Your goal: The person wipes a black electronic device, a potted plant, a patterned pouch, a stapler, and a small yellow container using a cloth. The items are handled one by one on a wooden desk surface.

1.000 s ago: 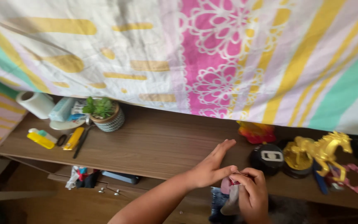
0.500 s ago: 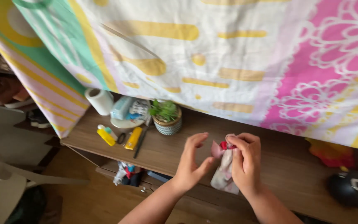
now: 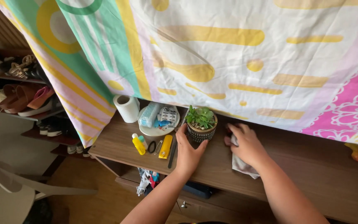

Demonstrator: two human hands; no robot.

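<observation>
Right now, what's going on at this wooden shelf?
A person stands over the brown wooden shelf, under a hanging patterned sheet. Their left hand cups the side of a small dark patterned pot with a green succulent. Their right hand presses a pale grey cloth flat on the wood beside it. A white paper roll and a yellow utility knife lie nearby.

A potted plant (image 3: pixel 201 123) is standing on the surface (image 3: pixel 295 161), under the hanging sheet (image 3: pixel 237 54). Left of it a plate (image 3: pixel 158 120) and a paper roll (image 3: pixel 126 108) are sitting; bottles (image 3: pixel 139 144) and a cutter (image 3: pixel 165 146) are lying before them. Right of the plant a cloth (image 3: pixel 242 164) is lying. Shoes (image 3: pixel 25 97) are sitting on shelves far left.
</observation>
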